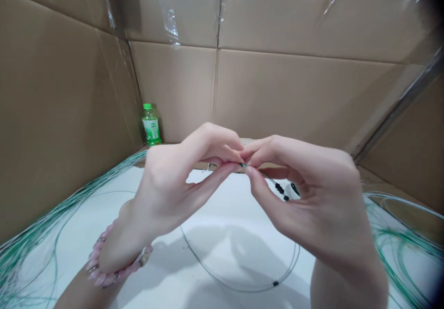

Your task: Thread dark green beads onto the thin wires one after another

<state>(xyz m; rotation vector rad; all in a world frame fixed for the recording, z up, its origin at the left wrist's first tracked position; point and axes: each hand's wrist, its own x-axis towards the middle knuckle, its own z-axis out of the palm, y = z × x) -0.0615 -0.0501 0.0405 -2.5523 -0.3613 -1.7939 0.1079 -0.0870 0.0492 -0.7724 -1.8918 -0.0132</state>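
Observation:
My left hand [176, 175] and my right hand [305, 184] meet above the white table, thumb and forefinger of each pinched together. Between the fingertips shows a short bit of thin green cord [243, 164] with something small and dark on it, mostly covered by the left fingertips. From the right fingers the cord runs down past several black beads [279, 188] beside the palm. It hangs below in a wide loop, with a small black piece [275, 283] on it near the bottom. A pink bead bracelet circles my left wrist.
Cardboard walls [173, 87] enclose the table [222, 216] at the back and sides. A green-capped bottle [151, 126] stands in the back left corner. Bundles of green strands [79, 198] lie along the left side, and more green cord [398, 239] lies coiled at the right.

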